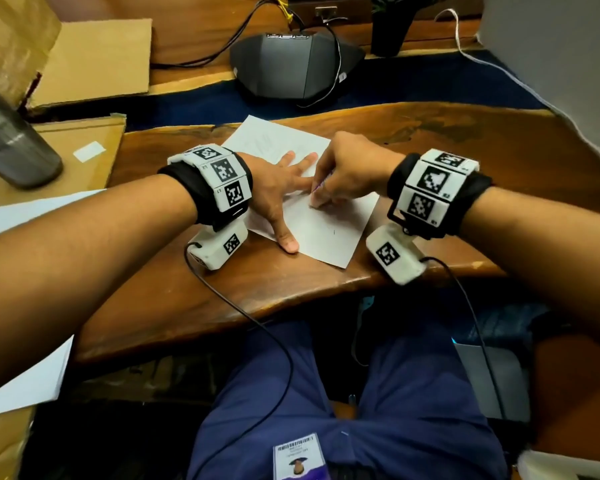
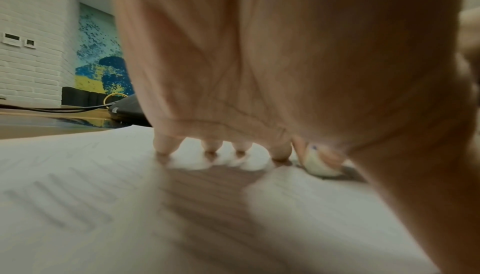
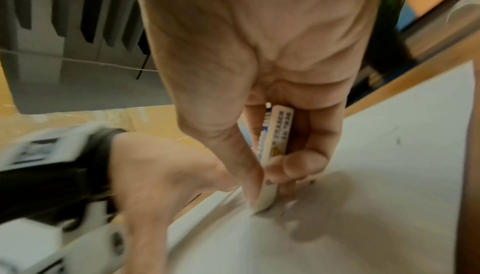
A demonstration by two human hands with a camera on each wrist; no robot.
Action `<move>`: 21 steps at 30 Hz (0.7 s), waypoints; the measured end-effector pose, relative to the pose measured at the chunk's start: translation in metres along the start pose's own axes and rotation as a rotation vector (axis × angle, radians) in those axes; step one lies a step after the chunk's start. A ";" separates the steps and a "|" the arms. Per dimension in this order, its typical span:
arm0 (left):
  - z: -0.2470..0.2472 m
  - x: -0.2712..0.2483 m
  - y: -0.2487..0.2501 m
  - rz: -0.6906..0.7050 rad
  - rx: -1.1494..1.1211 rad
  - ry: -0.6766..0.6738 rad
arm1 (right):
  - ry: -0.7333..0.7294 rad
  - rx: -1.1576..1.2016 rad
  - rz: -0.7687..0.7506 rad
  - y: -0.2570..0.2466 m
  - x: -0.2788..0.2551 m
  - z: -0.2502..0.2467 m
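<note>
Both forearms reach in over the near edge of the surface (image 1: 222, 296) and meet above the paper (image 1: 329, 237), which lies a little askew on the wood.

The left hand (image 1: 274, 195) lies palm down on the paper's left half. Its wrist is low and its thumb stretches back to the paper's near-left edge. Its fingers (image 2: 166, 145) are straight and spread, with the tips pressing the sheet, and they hold nothing.

The right hand (image 1: 350, 168) comes in over the paper's right side, knuckles raised and tipped steeply down. Its fingers (image 3: 309, 155) are curled close against the thumb and pinch the eraser (image 3: 274, 151) between them.

The eraser stands nearly upright near the middle of the paper, just beside the left fingertips, with its lower end touching the sheet. It is a white block in a printed sleeve with blue marking and the word ERASER. Its bare rounded end shows below the sleeve.

The paper is white, with faint writing toward its far end.

Beyond the paper's far edge sits a black speakerphone (image 1: 291, 64). Well to the paper's left a steel cup (image 1: 14, 143) stands on cardboard (image 1: 84, 174).
</note>
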State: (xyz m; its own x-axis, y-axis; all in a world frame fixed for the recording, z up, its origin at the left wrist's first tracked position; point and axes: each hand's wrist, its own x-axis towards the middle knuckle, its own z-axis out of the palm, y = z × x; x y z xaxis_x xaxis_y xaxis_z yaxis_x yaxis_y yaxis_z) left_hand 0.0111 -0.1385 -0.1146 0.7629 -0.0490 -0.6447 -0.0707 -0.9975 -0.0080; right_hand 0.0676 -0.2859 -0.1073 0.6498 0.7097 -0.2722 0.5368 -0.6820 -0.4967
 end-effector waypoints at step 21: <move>0.000 -0.002 0.000 -0.009 0.007 0.017 | 0.117 0.004 0.008 -0.001 0.001 0.005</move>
State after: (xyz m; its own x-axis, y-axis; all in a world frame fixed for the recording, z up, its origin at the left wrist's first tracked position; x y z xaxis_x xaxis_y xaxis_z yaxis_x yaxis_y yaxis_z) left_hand 0.0098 -0.1382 -0.1138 0.7744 -0.0406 -0.6314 -0.0678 -0.9975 -0.0191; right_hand 0.0654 -0.2832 -0.1109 0.7125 0.6786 -0.1781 0.5295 -0.6867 -0.4980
